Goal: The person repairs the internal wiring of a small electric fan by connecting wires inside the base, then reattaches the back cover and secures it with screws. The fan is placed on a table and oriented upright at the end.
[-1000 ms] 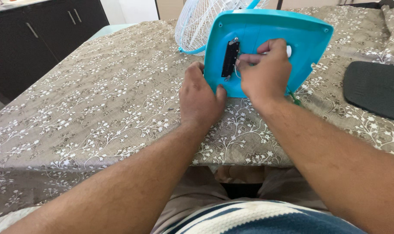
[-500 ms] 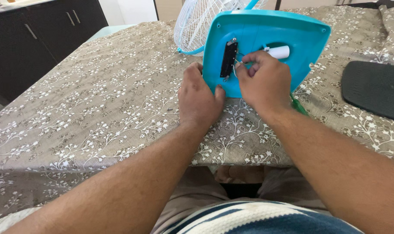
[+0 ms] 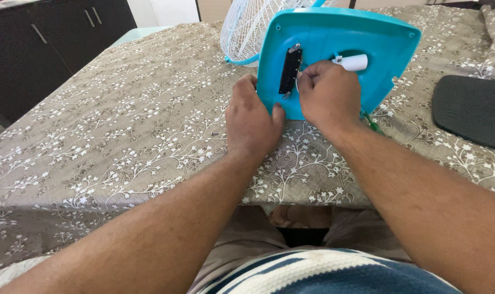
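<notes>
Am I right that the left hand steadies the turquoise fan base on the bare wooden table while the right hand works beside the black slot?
Not quite. In the head view the table is not bare wood: a brown cloth with a white flower pattern covers it. The rest holds: the left hand steadies the turquoise fan base at its lower edge, and the right hand works beside the black slot.

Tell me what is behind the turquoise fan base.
Behind the turquoise fan base a white wire fan guard lies on the patterned tablecloth. The base hides the rest of the fan, and the right hand covers part of the base.
</notes>
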